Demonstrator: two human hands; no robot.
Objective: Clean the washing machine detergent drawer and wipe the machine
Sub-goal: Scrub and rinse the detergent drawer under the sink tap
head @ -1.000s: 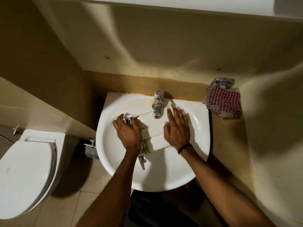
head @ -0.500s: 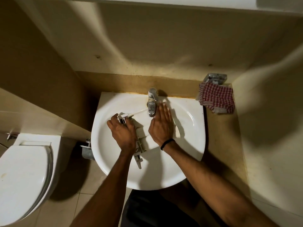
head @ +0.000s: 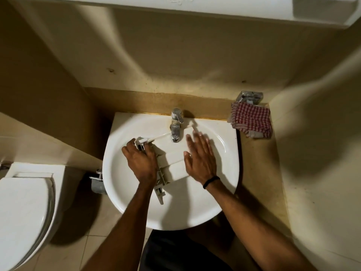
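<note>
The white detergent drawer (head: 172, 155) lies upside down across the white sink (head: 125, 184), under the chrome tap (head: 176, 127). My left hand (head: 141, 162) grips the drawer's left edge, fingers curled round its ribbed end. My right hand (head: 200, 156) lies flat on the drawer's smooth underside, fingers straight and slightly blurred, with a black band at the wrist. A red-and-white checked cloth (head: 251, 119) sits on the counter right of the sink. The washing machine is not in view.
A tan counter (head: 259, 173) runs along the sink's right side, with a chrome fixture (head: 249, 96) behind the cloth. A white toilet (head: 23, 208) with its lid down stands at the left. A white shelf (head: 234, 8) overhangs at the top.
My right hand slid left toward the tap, then back right and down along the drawer's underside. My left hand kept its grip on the drawer's left edge.
</note>
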